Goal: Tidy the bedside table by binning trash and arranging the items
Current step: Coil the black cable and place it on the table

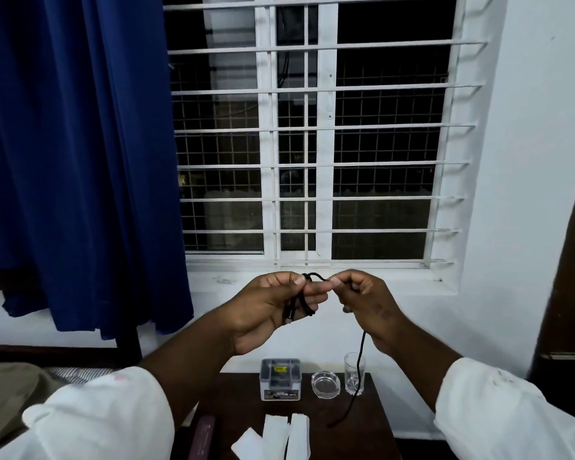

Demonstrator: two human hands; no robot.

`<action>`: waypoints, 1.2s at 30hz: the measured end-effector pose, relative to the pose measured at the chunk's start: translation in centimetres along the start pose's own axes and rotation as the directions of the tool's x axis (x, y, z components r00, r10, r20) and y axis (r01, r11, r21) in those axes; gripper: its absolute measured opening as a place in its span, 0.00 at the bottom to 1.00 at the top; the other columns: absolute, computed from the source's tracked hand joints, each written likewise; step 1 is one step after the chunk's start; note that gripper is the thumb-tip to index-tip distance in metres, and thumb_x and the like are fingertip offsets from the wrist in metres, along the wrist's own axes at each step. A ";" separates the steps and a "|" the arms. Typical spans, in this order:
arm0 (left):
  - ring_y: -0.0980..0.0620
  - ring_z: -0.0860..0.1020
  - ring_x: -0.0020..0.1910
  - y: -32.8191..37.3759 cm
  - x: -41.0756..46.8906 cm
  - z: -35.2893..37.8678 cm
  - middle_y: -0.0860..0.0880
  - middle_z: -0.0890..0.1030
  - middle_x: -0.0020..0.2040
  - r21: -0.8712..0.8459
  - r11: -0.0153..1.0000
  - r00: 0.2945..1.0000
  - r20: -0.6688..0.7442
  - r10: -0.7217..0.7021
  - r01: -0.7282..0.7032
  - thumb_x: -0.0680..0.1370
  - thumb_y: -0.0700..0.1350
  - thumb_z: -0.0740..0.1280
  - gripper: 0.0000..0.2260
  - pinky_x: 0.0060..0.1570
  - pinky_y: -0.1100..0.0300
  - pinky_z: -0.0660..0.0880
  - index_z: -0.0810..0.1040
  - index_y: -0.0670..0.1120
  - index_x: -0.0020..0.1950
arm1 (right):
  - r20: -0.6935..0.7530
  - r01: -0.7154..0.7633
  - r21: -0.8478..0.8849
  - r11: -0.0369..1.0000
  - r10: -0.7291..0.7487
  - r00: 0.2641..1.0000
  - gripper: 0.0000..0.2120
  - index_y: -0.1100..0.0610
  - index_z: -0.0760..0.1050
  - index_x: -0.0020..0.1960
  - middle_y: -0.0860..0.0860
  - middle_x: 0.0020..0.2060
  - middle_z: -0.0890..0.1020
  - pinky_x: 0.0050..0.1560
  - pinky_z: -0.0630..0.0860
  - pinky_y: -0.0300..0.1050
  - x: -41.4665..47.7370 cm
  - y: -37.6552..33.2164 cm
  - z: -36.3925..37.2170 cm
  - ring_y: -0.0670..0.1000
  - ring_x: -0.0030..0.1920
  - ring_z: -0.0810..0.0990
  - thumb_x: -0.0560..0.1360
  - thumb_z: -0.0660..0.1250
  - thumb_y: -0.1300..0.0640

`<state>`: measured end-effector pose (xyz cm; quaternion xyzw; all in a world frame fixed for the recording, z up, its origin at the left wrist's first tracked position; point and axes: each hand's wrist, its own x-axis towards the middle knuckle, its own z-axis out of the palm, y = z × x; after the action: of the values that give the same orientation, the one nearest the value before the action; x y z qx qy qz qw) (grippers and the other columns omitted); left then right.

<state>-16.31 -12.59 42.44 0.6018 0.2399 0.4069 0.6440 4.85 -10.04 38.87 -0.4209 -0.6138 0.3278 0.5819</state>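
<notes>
Both my hands are raised in front of the window sill, above the dark wooden bedside table (243, 406). My left hand (273, 307) holds several coiled loops of a black cable (360, 353) between thumb and fingers. My right hand (365, 300) pinches the same cable just right of the coil. The cable's loose end hangs down from my right hand, past a drinking glass (355, 373), to the tabletop. On the table stand a small clear box with a printed label (280, 379) and a glass ashtray (325, 384). White paper pieces (276, 433) lie near the front edge.
A dark purple flat item (202, 441) lies at the table's left front. A blue curtain (80, 154) hangs at the left beside the barred window (312, 134). A bed (14, 390) sits at the lower left; a dark wooden door (568, 287) stands at the right.
</notes>
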 end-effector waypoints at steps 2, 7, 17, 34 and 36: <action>0.39 0.77 0.68 0.0 0.3 -0.1 0.38 0.81 0.65 -0.035 0.999 0.999 -0.029 0.031 -0.032 0.84 0.42 0.60 0.08 0.72 0.46 0.71 0.76 0.38 0.53 | 0.017 -0.031 -0.021 0.999 0.032 0.999 0.05 0.56 0.83 0.46 0.46 0.28 0.76 0.32 0.71 0.36 -0.6 1.2 0.8 0.44 0.31 0.72 0.79 0.69 0.57; 0.41 0.79 0.66 -0.4 1.1 -0.5 0.39 0.82 0.64 -0.138 0.982 0.978 -0.182 0.100 -0.126 0.84 0.42 0.61 0.14 0.70 0.48 0.73 0.74 0.34 0.63 | 0.128 -0.069 -0.116 0.991 0.084 0.988 0.08 0.52 0.85 0.50 0.46 0.26 0.74 0.32 0.70 0.37 -2.2 2.9 3.2 0.44 0.28 0.70 0.81 0.66 0.55; 0.48 0.80 0.55 -1.7 0.4 -3.2 0.36 0.84 0.53 0.339 0.940 0.911 -0.373 0.177 -0.043 0.81 0.46 0.68 0.11 0.41 0.58 0.70 0.82 0.43 0.42 | 0.246 0.043 -0.309 0.950 0.036 0.969 0.08 0.52 0.84 0.46 0.40 0.29 0.79 0.38 0.70 0.36 -2.6 2.0 4.4 0.40 0.32 0.74 0.79 0.68 0.50; 0.53 0.77 0.42 -3.1 -0.6 -3.9 0.42 0.83 0.43 0.400 0.912 0.970 -0.243 0.004 0.096 0.84 0.44 0.62 0.14 0.44 0.66 0.73 0.81 0.35 0.53 | 0.334 0.153 -0.303 0.941 -0.045 0.942 0.09 0.54 0.83 0.46 0.43 0.30 0.78 0.37 0.70 0.35 -0.8 -0.4 4.6 0.42 0.33 0.72 0.81 0.65 0.53; 0.48 0.76 0.46 -3.1 -0.7 -3.8 0.42 0.82 0.43 0.361 0.928 0.971 -0.237 -0.006 0.094 0.84 0.44 0.62 0.12 0.53 0.57 0.73 0.81 0.37 0.51 | 0.301 0.140 -0.270 0.953 -0.054 0.952 0.09 0.56 0.82 0.46 0.44 0.31 0.79 0.37 0.70 0.35 -0.7 -0.4 4.6 0.43 0.34 0.72 0.80 0.67 0.55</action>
<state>-18.94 -10.76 38.67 0.6541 0.4009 0.4054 0.4971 0.25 -10.42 38.48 -0.4174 -0.7538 0.2638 0.4335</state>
